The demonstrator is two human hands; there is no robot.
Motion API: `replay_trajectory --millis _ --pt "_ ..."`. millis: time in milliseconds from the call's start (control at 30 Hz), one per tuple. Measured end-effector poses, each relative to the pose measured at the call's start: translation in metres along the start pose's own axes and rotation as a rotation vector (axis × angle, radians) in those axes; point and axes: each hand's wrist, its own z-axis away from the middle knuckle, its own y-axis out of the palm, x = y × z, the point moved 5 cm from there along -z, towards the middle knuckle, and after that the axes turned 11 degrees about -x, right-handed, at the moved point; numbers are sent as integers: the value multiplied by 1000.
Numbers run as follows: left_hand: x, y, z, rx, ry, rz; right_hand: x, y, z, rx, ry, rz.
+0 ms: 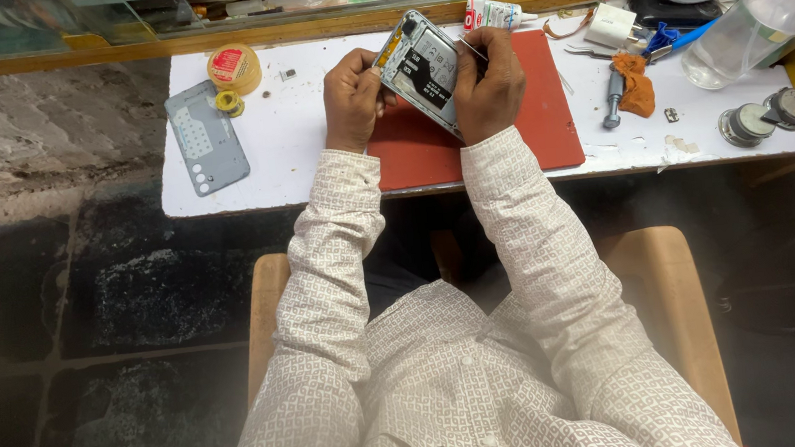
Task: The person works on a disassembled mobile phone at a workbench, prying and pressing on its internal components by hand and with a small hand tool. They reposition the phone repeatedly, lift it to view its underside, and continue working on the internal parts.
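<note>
An opened phone (pixel 421 64) with its back cover off, circuit parts showing, is held tilted above a red mat (pixel 542 112). My left hand (pixel 351 97) grips its left edge. My right hand (pixel 491 88) supports its right side and pinches a thin metal tool (pixel 471 47) whose tip touches the phone's upper right area. Both sleeves are white with a small pattern.
On the white table (pixel 284 157) lie a grey phone back cover (pixel 205 135), yellow tape rolls (pixel 234 69), a glue tube (pixel 494 15), a white charger (pixel 612 26), a screwdriver with an orange cloth (pixel 632 84), a clear bottle (pixel 757 19) and small round tins (pixel 766 115). A wooden stool (pixel 665 275) is under me.
</note>
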Motion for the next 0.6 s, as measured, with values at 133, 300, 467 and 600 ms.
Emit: replay_trajectory --millis 133,300,467,600 --pt "-1 1 -1 2 1 18 -1 0 0 -10 -4 7" --pt "-1 1 -1 -13 10 -6 -1 0 0 -6 1 10" --pt "1 0 -1 -26 10 -27 -1 0 0 -5 -5 7" --pt "3 0 -1 -32 13 -15 1 0 0 -6 -29 26"
